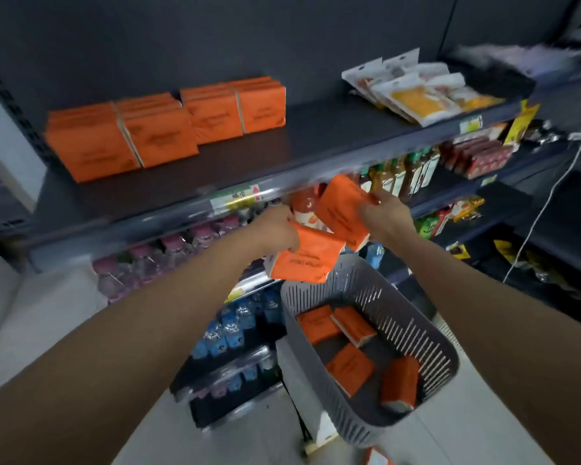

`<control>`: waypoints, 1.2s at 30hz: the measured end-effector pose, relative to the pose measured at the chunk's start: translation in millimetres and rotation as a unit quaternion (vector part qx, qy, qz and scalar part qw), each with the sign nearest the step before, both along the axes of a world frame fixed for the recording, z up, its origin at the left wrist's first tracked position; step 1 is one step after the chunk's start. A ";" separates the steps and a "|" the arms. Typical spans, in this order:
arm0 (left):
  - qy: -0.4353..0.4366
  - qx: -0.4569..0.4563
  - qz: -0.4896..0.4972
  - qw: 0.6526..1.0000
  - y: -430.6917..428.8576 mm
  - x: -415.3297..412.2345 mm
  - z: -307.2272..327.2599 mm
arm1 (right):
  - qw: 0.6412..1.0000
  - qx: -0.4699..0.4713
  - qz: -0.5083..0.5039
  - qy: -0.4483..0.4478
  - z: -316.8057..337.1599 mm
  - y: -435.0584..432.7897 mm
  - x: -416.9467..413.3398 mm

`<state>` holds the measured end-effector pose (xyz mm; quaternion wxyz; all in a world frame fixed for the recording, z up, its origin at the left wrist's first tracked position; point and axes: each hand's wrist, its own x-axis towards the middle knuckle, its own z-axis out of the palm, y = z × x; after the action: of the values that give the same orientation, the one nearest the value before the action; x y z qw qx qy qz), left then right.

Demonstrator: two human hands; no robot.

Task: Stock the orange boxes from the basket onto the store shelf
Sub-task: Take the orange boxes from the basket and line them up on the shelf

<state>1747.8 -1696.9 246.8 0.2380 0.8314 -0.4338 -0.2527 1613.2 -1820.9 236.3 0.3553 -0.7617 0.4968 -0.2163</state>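
My left hand (275, 228) grips an orange box (306, 260) just above the grey basket's far rim. A second orange box (341, 209) is held by my right hand (386, 213), tilted, a little higher and to the right, below the shelf's front edge. The slotted grey basket (426, 350) stands on the floor below my hands, with several orange boxes (349, 367) lying loose inside. On the dark store shelf (282, 152) several orange boxes (158, 132) stand in rows at the back left.
White and yellow snack pouches (416, 92) lie on the shelf's right part. Lower shelves hold pink-capped bottles (168, 260), blue bottles (232, 327) and sauce bottles (399, 176). A white cable (544, 209) hangs at the right. Another orange box (378, 458) lies on the floor by the basket.
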 end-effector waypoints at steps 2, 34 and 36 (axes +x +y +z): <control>-0.004 -0.046 0.023 0.999 12.5 9.6 15.5 | 0.999 -0.026 -0.004 -0.028 15.7 9.4 8.9; -0.011 -0.227 0.345 0.911 -39.0 139.0 66.9 | 0.964 -0.093 0.233 -0.090 83.3 -118.6 159.3; -0.031 -0.222 0.339 0.914 -47.4 152.5 66.5 | 0.965 -0.088 0.229 -0.091 82.4 -124.6 170.0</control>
<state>1900.3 -1744.3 313.3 0.4741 0.8618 -0.1780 -0.0278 1783.2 -1945.5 318.8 0.3701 -0.8607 0.2538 -0.2405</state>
